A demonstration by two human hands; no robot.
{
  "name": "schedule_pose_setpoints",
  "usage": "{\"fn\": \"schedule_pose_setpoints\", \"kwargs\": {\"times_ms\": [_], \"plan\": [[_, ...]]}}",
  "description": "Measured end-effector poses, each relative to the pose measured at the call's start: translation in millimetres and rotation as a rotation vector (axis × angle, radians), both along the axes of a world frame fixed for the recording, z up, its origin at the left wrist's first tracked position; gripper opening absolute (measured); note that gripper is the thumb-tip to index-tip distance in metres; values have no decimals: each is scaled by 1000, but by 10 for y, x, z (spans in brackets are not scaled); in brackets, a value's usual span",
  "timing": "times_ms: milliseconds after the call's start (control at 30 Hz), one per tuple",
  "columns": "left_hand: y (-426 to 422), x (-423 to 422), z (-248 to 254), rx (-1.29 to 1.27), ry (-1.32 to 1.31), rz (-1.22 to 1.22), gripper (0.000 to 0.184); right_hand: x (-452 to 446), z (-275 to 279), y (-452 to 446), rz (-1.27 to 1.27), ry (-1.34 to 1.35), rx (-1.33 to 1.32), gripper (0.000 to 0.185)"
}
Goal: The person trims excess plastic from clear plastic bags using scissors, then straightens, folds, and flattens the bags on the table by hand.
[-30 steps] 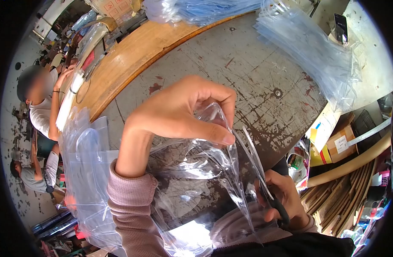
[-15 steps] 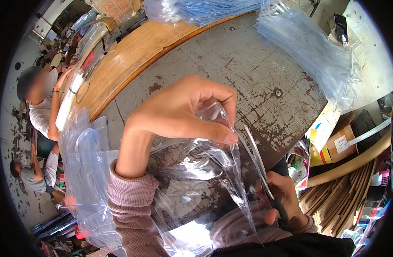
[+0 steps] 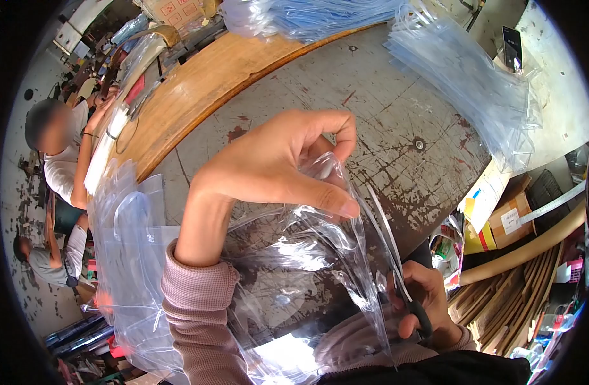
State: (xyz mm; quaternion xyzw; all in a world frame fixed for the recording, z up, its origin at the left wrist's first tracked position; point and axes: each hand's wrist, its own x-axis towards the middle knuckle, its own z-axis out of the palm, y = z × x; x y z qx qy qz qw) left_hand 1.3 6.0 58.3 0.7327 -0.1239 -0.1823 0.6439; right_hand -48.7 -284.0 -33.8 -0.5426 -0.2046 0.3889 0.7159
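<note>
My left hand (image 3: 281, 163) is closed on a clear plastic sheet (image 3: 294, 253), pinched between thumb and fingers above the scratched table (image 3: 397, 115). The sheet hangs down toward my lap in shiny folds. My right hand (image 3: 426, 298) grips black-handled scissors (image 3: 397, 263) at the lower right. Their thin blades point up and left, alongside the sheet's right edge. Whether the blades touch the plastic I cannot tell.
Clear bags lie at left (image 3: 137, 256), a stack of bluish plastic (image 3: 461, 77) at upper right, another pile (image 3: 313, 19) at the top. A phone (image 3: 512, 48) rests upper right. A cardboard box (image 3: 509, 215) is at right. Two people (image 3: 67, 151) are at left.
The index finger of my left hand has lifted and curled away from the thumb a little. The plastic and the scissors have shifted slightly to the right.
</note>
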Motion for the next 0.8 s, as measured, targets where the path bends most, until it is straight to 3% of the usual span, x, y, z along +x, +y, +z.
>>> {"fn": "schedule_pose_setpoints", "kwargs": {"times_ms": [67, 367, 800], "plan": [[-11, 9, -2, -15, 36, -16, 46, -29, 60, 53, -78, 105, 2, 80], [-22, 40, -50, 34, -3, -44, 57, 5, 86, 32, -37, -5, -76, 83], [-41, 48, -117, 16, 11, -18, 60, 40, 53, 8, -38, -161, -114, 76]]}}
